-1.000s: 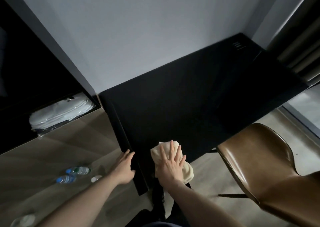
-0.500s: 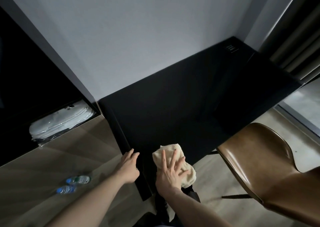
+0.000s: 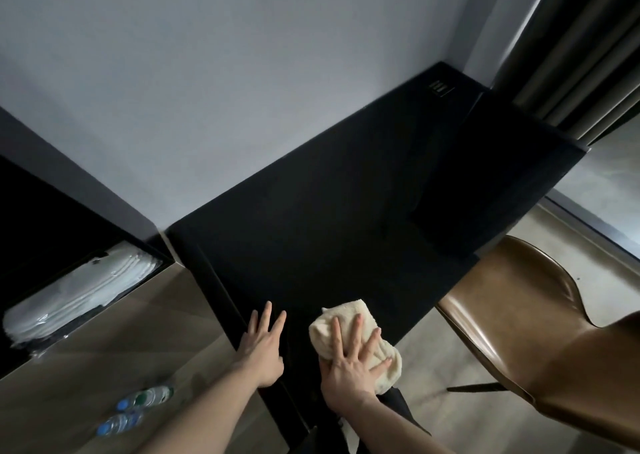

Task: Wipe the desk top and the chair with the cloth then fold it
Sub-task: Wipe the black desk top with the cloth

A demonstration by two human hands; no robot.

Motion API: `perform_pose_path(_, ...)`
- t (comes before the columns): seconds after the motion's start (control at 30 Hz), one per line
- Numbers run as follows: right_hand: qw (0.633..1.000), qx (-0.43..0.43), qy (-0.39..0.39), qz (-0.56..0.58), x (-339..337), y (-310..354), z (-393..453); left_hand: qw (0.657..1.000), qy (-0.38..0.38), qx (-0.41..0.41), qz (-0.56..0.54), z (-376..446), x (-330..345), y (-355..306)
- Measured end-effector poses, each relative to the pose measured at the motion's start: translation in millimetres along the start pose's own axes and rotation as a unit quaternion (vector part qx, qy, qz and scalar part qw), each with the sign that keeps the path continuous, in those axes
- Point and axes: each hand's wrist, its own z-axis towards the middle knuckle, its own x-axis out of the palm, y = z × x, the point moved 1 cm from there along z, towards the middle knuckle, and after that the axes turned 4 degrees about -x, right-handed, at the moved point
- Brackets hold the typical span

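A black desk top (image 3: pixel 346 218) runs from the near left corner back to the wall. A bunched cream cloth (image 3: pixel 341 323) lies on its near edge. My right hand (image 3: pixel 353 367) presses flat on the cloth with fingers spread. My left hand (image 3: pixel 263 346) rests open on the desk's near left corner, fingers straight, holding nothing. A brown leather chair (image 3: pixel 540 342) stands to the right, its seat partly under the desk edge.
A wooden counter (image 3: pixel 114 342) lies to the left with two water bottles (image 3: pixel 138 408) on it. Packed white linen (image 3: pixel 79 297) sits in a dark niche at far left. Curtains (image 3: pixel 588 55) hang at the back right. A small socket panel (image 3: pixel 440 87) marks the desk's far corner.
My right hand has slid the cloth a little toward the near edge of the desk. The left hand stays on the corner. The view has tilted slightly.
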Motion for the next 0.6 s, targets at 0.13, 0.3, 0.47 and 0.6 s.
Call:
perform_pose_path(0.13,1.0,0.014,0.003,0.023,-12,-10,13,1.0,0.023,0.009,-0.002,13,-6,-12)
perform_pose_path(0.3,0.998,0.035,-0.01,0.059,-33,-27,31,0.999,0.046,0.013,0.01,30,-19,-27)
perform_pose_path(0.47,0.992,0.07,-0.032,0.102,-72,-55,57,0.998,0.055,0.015,0.026,49,-30,-43)
perform_pose_path(0.6,0.986,0.088,-0.058,0.127,-102,-80,77,0.998,0.039,0.022,0.041,67,-43,-61)
